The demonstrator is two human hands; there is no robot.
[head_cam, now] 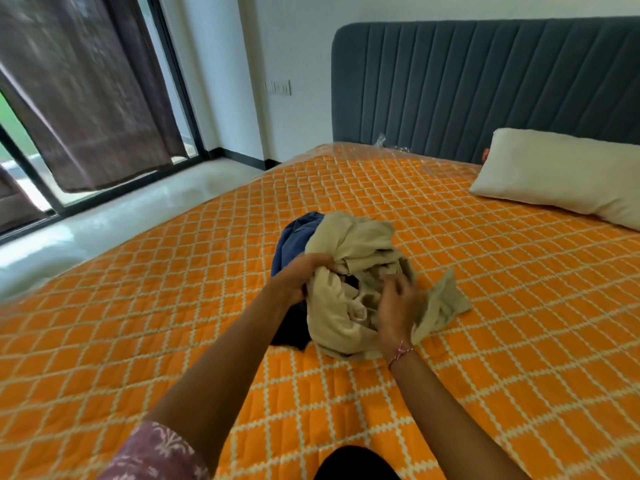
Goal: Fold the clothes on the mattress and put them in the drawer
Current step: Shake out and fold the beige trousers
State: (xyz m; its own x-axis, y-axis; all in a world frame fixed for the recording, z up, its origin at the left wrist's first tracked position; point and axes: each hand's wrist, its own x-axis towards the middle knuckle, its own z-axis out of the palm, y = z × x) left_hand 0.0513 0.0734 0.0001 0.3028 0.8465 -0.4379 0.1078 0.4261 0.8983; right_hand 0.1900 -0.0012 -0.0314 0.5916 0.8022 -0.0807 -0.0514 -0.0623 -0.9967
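- Orange quilted mattress (485,306) carries your crumpled beige garment (349,244).
- Both your left hand (301,275) and right hand (394,306) grip it.
- Soft, light cloth; take its edges.

Your way in: open orange mattress (485,306) on both sides of clothes pile (353,271), bare quilt near you too. Pile sits mid-bed, only lump in centre. Pillow (561,174) blocks far right corner, just before headboard (485,81). Left edge drops to floor (114,209), curtain (86,98) hanging beyond.
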